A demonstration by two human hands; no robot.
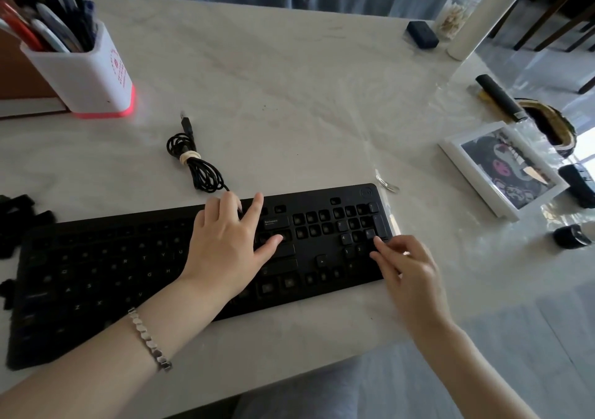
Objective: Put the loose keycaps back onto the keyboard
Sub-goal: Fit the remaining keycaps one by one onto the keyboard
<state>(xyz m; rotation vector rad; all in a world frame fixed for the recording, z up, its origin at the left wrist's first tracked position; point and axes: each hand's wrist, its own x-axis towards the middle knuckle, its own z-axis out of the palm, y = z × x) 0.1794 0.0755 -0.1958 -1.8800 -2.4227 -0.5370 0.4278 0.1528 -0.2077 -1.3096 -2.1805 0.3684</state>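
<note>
Keyboard (128, 273) — black, bare sockets (310, 217) at right | loose keycaps (19, 222) near left end

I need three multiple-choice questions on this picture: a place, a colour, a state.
1. Where does the coiled cable lie? A. beyond the keyboard B. on it C. under it
2. What colour is the pen holder base? A. blue B. red C. green
3. How is the left hand? A. a fist B. gripping the cable C. flat, fingers spread
Answers: 1 A, it lies past the keyboard's far edge; 2 B, the base glows red; 3 C, straight fingers rest on the keyboard.
</note>
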